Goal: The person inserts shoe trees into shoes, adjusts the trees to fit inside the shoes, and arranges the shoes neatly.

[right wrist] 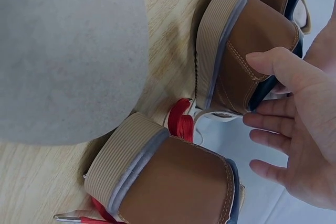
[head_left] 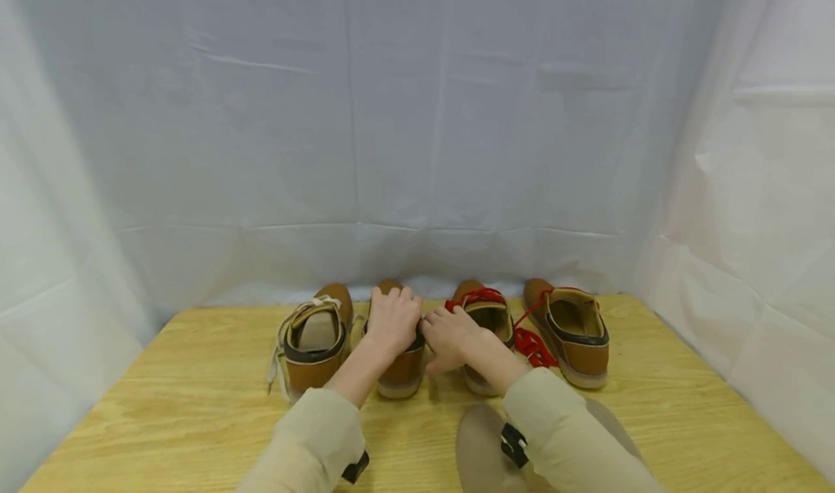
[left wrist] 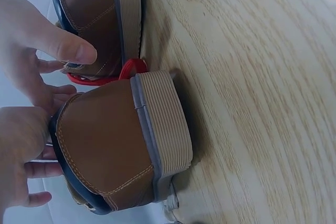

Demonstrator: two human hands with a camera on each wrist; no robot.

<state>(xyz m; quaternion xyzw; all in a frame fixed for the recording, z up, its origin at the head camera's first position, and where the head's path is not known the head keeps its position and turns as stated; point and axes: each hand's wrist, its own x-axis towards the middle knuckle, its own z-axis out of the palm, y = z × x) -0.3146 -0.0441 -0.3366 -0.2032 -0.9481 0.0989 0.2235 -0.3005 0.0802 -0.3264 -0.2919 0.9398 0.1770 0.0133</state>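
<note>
Four brown shoes stand in a row, heels toward me, on a wooden table (head_left: 196,399). My left hand (head_left: 391,317) lies on top of the second shoe (head_left: 401,373), fingers draped forward over its opening. That shoe's heel (left wrist: 105,150) fills the left wrist view, with my left hand (left wrist: 21,145) beside it. My right hand (head_left: 450,333) reaches between the second shoe and the third shoe (head_left: 492,320), which has red laces. Its fingers (right wrist: 273,135) are straight, and the thumb touches the second shoe's heel collar (right wrist: 252,51). The third shoe (right wrist: 173,187) sits just below.
The leftmost shoe (head_left: 316,341) has cream laces; the rightmost shoe (head_left: 577,333) has red laces trailing onto the table. A grey oval pad (head_left: 479,442) lies under my right forearm. White cloth (head_left: 417,116) walls the back and both sides.
</note>
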